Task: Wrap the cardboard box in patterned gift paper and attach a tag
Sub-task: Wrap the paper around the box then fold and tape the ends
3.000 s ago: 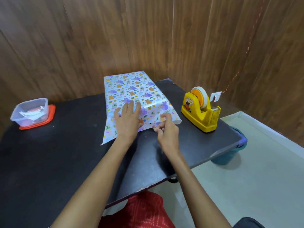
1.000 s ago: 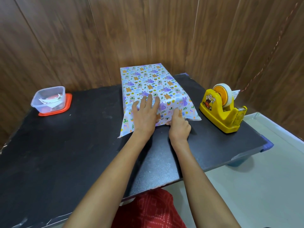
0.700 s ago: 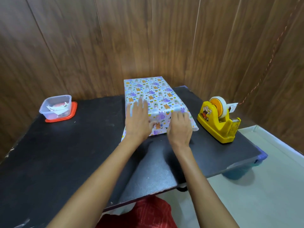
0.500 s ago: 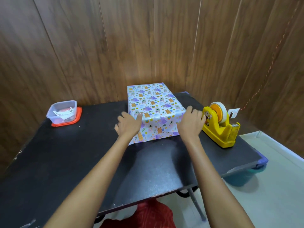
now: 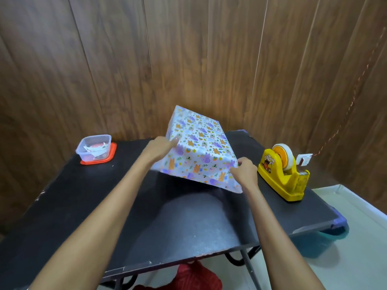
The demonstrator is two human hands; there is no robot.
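The box wrapped in white patterned gift paper (image 5: 199, 147) is lifted off the black table (image 5: 188, 216) and tilted, its near end raised toward me. My left hand (image 5: 159, 148) grips its left side, fingers partly hidden behind the paper. At the near right corner, my right hand (image 5: 244, 171) holds the box, with the loose paper flap hanging just beside it. No tag is visible on the box.
A yellow tape dispenser (image 5: 283, 173) stands at the table's right, a small white tag on red string (image 5: 304, 160) behind it. A clear plastic container on a red lid (image 5: 94, 150) sits at the back left. Wood-panelled wall behind; a blue tub (image 5: 322, 239) under the right edge.
My hands moved from pressing the near paper fold to the box's two sides, then lifted and tilted the box off the table.
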